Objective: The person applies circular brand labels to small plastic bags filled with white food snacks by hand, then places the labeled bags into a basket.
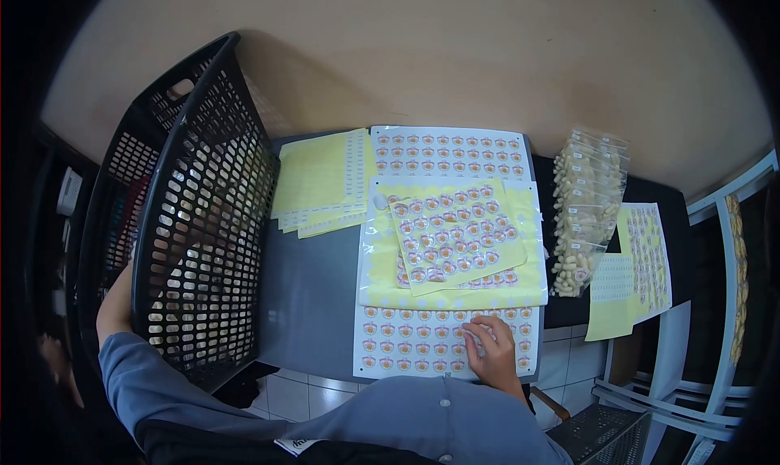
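Note:
My right hand [492,353] rests at the lower edge of a white sheet of round orange-and-pink stickers [404,332]. Its fingers are loosely bent, the thumb is apart from them, and nothing shows in its grasp. My left forearm [119,304] reaches into a tall black plastic basket [154,189]. The basket's slotted wall hides my left hand, so its fingers cannot be made out. Pale packed items show dimly through the slots. Above my right hand, a yellow-backed sticker sheet [455,236] lies tilted on other sheets, with some stickers peeled off.
Yellow label sheets [321,172] are stacked beside the basket on the grey table [309,294]. At right, clear bags of pale capsule-like pieces [581,213] lie overlapped in a row, near more label sheets [648,258]. A beige wall [455,58] stands behind. A dark crate [605,436] is below right.

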